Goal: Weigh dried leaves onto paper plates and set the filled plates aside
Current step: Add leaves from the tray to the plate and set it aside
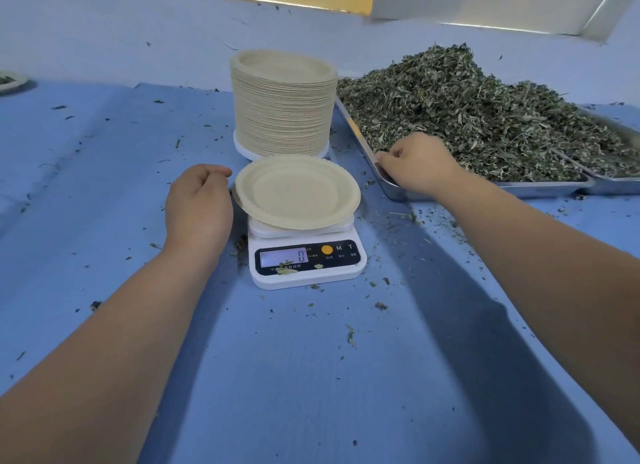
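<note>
Two bare forearms reach in from the near edge over the blue-covered counter (311,377). The left hand (199,203) sits just beside the left rim of the paper plate (298,195) with its fingers loosely curled. Whether it touches or pinches the rim cannot be told. The right hand (419,165) is at the near left corner of the metal tray (391,188), knuckles up and fingers bent down into the edge of the dried leaves (467,110). Those fingers are hidden, so it is unclear whether they have closed on any leaves.

The plate lies empty on the scale (306,266), overhanging to the left, and the display shows 0. The step in hand looks like taking the first handful. It would go best with the plate squared over the platform and the left hand well off the rim before any reading, since a touch would likely skew the figure. A moderate grab, carried low across the short gap and dropped into the plate's well, should spill least, and small pinches can then trim the weight.

The leaves are chopped, dry and grey-green, a heap of flakes and thin stalks. Crumbs dot the counter and the scale's face, so they evidently shed easily. The plates are pale beige and round, with a crimped rim and a shallow flat well. A tall stack of plates (282,103) stands just behind the scale. The tray is thin, shiny, rectangular metal with a raised lip. The scale is white plastic with a dark panel and an orange button.
</note>
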